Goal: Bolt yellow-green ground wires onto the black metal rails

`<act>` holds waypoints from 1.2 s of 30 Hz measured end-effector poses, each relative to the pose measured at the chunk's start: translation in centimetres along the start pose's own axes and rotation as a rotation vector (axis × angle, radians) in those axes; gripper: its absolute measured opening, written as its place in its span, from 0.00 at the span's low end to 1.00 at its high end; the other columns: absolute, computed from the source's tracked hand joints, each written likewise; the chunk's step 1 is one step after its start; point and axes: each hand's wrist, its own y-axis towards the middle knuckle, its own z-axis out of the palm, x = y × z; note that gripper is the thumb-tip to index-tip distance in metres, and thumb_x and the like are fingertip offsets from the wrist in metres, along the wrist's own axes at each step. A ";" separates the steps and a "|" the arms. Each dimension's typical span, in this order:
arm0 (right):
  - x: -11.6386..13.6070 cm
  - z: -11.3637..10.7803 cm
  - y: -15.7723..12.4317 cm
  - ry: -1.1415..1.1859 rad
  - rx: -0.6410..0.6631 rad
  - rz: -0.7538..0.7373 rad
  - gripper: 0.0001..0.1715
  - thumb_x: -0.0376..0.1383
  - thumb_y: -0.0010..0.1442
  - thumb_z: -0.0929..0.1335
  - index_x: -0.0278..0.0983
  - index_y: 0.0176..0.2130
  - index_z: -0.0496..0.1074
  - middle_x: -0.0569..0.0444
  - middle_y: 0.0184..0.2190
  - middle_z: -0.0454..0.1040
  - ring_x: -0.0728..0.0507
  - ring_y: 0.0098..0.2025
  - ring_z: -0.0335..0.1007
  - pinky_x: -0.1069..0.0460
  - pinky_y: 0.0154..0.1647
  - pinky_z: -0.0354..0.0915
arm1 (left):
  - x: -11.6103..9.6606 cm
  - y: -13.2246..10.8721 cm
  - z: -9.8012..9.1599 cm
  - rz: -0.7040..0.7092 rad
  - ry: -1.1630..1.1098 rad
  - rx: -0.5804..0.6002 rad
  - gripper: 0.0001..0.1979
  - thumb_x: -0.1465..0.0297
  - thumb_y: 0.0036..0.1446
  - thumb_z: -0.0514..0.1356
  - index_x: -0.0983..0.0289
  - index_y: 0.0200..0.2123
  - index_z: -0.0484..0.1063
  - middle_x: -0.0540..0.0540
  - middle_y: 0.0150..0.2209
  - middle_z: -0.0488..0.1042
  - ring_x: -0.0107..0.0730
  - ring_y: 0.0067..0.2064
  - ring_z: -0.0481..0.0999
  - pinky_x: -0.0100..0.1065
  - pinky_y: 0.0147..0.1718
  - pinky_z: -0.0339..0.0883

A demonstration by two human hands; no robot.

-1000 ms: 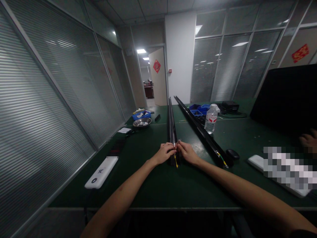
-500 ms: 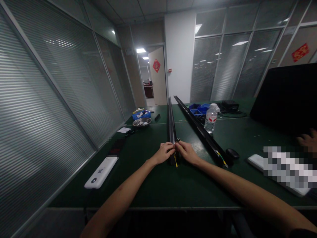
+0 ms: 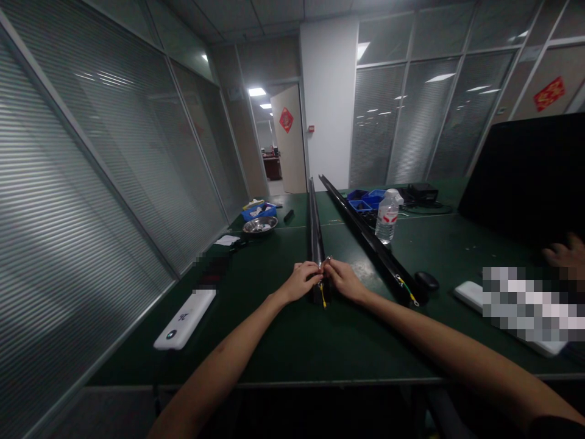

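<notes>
A small metal part is pinched between the left hand and the right hand — just above the near end of a long black rail lying on the green table.

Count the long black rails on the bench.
2. One black rail runs down the middle, its near end under the left hand and right hand. The second rail lies angled to its right, beside the water bottle.
</notes>
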 end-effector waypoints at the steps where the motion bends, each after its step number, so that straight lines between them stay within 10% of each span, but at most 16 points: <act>1: 0.1 0.0 0.0 -0.003 -0.006 0.002 0.24 0.48 0.73 0.59 0.38 0.33 0.69 0.55 0.29 0.69 0.45 0.31 0.65 0.51 0.35 0.62 | 0.0 0.0 0.0 0.000 0.001 0.001 0.08 0.68 0.70 0.57 0.62 0.45 0.76 0.56 0.52 0.78 0.44 0.61 0.70 0.47 0.62 0.54; 23: 0.8 0.0 0.0 -0.024 -0.057 0.054 0.21 0.44 0.74 0.61 0.36 0.34 0.72 0.54 0.31 0.73 0.46 0.31 0.67 0.52 0.35 0.62 | -0.7 -0.3 -0.6 -0.055 -0.111 -0.102 0.13 0.72 0.70 0.51 0.61 0.48 0.75 0.57 0.53 0.77 0.42 0.58 0.71 0.45 0.60 0.60; 36: 1.0 -0.4 0.4 0.080 -0.002 0.165 0.14 0.39 0.75 0.62 0.38 0.41 0.74 0.52 0.37 0.76 0.45 0.38 0.73 0.51 0.42 0.66 | -1.0 0.1 -2.0 0.037 -0.084 0.095 0.15 0.78 0.68 0.49 0.62 0.50 0.72 0.56 0.51 0.77 0.40 0.58 0.70 0.46 0.62 0.55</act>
